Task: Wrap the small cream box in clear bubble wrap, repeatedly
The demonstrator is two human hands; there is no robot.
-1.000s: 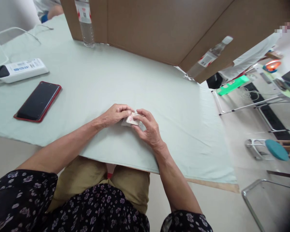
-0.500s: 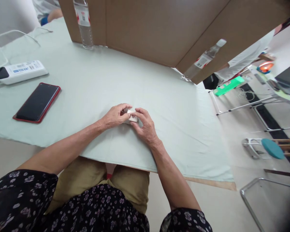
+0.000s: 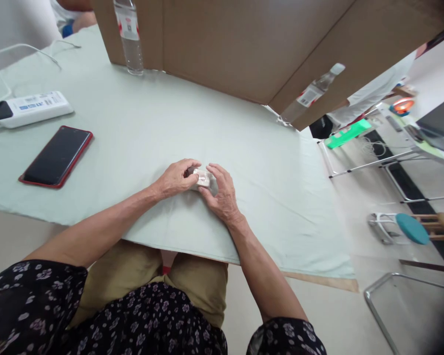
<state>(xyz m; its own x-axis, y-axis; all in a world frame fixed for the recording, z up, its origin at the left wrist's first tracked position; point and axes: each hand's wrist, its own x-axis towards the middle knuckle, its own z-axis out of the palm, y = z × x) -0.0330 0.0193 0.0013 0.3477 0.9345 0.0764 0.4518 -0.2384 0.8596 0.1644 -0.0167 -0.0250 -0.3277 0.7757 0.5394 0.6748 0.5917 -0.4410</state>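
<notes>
The left hand is curled partly closed at the left end of a small pale block, its thumb laid over that end and its fingers bent round the far side, so it seems to have hold of it. The right hand stands half open in a loose curve about the other end, thumb at the near edge and fingertips parted on the far side; whether it bears on the block cannot be told. The block sits between the two hands, low over the tabletop; a phone lies well left of the left hand. The step in hand looks like fine two-handed handling of the block. The next move seems to call for a steady left hold and light right fingertips meeting the block's edges without tipping it.
</notes>
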